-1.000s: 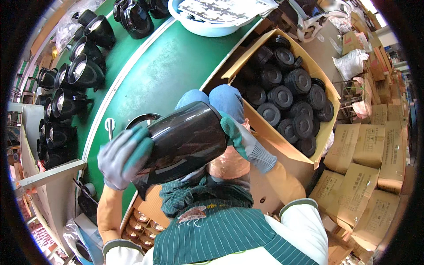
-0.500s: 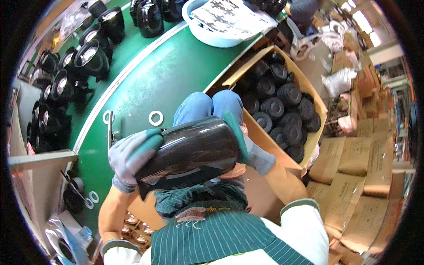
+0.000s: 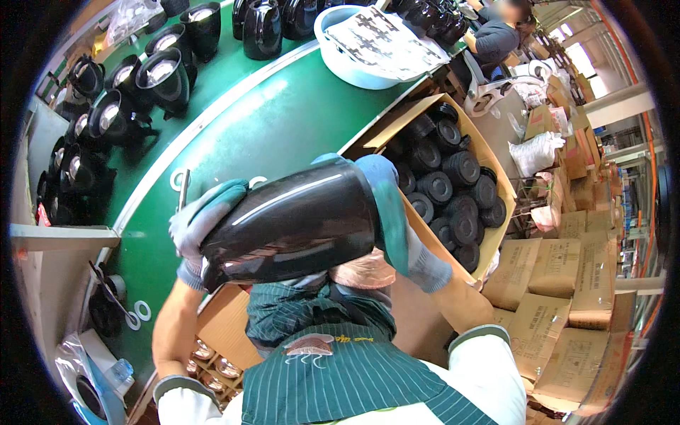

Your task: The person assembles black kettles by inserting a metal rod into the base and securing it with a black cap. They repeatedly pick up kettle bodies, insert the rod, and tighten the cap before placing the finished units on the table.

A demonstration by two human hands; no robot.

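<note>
A glossy black jug body (image 3: 297, 219) lies tilted on its side above my lap, its spout end toward the left. My left hand (image 3: 207, 218), in a grey and green glove, grips that spout end. Against the wide end at the right presses my right hand (image 3: 398, 219), gloved the same way, its fingers partly hidden. Close to the left hand's fingers a thin metal rod (image 3: 183, 190) sticks up; whether the hand touches it, I cannot tell. White rings (image 3: 258, 182) lie on the green table beyond the jug.
Several black jugs (image 3: 163, 74) stand on the green table (image 3: 276, 120) at the left. A blue basin (image 3: 336, 60) holds a patterned sheet. Right of my knees, a carton (image 3: 506, 188) contains round black lids; stacked cartons (image 3: 545, 315) rise beyond. A co-worker (image 3: 496, 39) sits at the far right.
The jug has turned slightly, its spout end shifting left and toward me, with both hands still on it. The right hand's fingers lie higher over the wide end. My view has shifted a little.
</note>
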